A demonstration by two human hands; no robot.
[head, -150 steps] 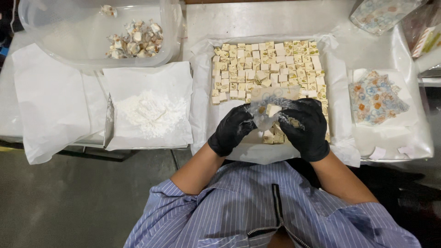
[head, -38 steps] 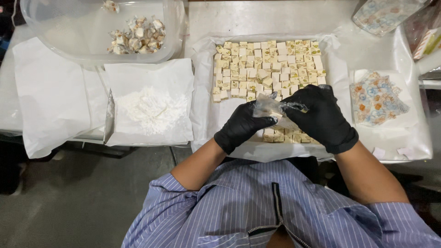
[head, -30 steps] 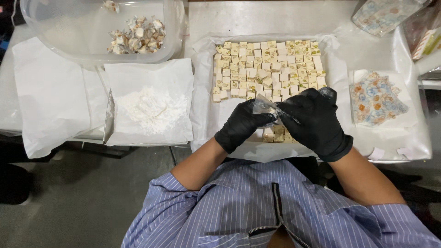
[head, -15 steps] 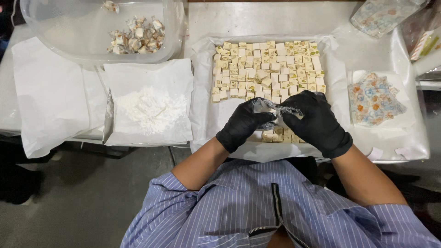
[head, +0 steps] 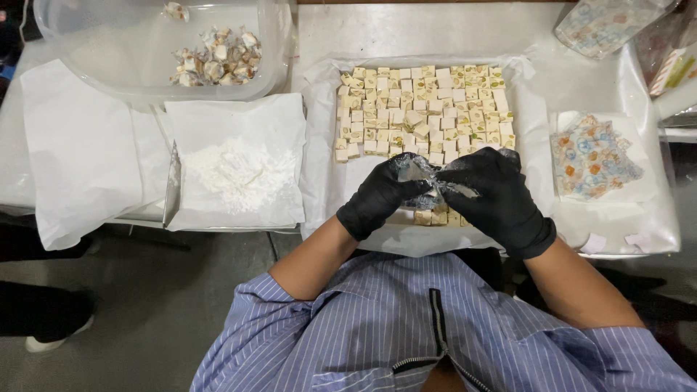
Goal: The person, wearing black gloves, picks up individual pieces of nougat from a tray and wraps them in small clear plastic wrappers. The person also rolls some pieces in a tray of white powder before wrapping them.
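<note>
- Since the earlier frames the two hands have come a little closer together and the right hand sits slightly lower; the candy between them has stayed over the near edge of the tray.
- The left hand (head: 383, 194) and the right hand (head: 497, 197), both in black gloves, hold one clear wrapper (head: 421, 174) with a pale candy piece inside, just above the near rows of the tray.
- The fingers of both hands are closed on the wrapper, one hand at each end, as for twisting; the piece itself is mostly hidden.
- I judge the piece light, soft and a bit sticky; the film is thin, crinkly and slippery under gloves, so it is best held at the loose ends and not squeezed in the middle.
- The lined tray (head: 327, 167) in the middle of the worktop carries many small cream candy cubes (head: 421, 109) with nuts, in close rows.
- At the far left a clear plastic tub (head: 272, 51) holds a small heap of wrapped candies (head: 214, 62).
- Near the tub, a white paper sheet (head: 283, 116) carries a pile of white powder (head: 236, 170); a metal scraper (head: 173, 185) lies at its left edge.
- At the right, a stack of patterned wrappers (head: 592, 156) lies on white paper.
</note>
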